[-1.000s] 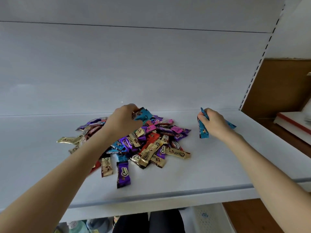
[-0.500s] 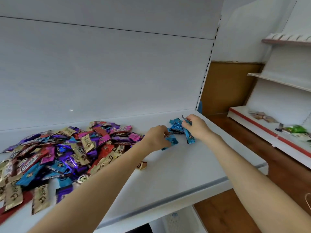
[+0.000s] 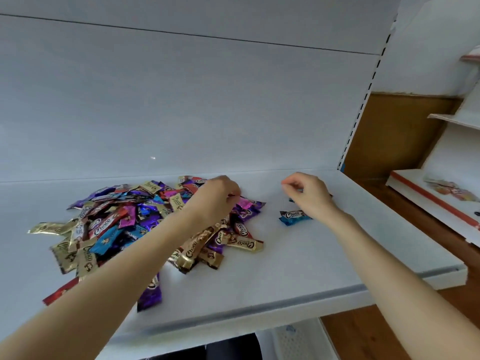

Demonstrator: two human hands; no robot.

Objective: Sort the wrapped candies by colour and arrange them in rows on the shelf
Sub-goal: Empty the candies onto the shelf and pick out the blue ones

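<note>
On the white shelf point(image 3: 285, 268), the left hand point(image 3: 215, 196) hangs over the right edge of the heap of mixed wrapped candies point(image 3: 130, 224), fingers curled down; I cannot tell whether they grip one. The right hand point(image 3: 306, 193) hovers apart from the heap, fingers curled in with nothing seen between them, just above a blue Choco candy point(image 3: 293, 217) lying on the shelf.

The heap of glossy foil-wrapped candies point(image 3: 145, 222) mixes purple, gold, blue, red and magenta, many with white "Choco" lettering. One blue foil candy point(image 3: 294, 217) has a dark band with white lettering. The flat shelf point(image 3: 285, 268) is plain white; the neighbouring shelf's edge strip point(image 3: 436, 200) is red.
</note>
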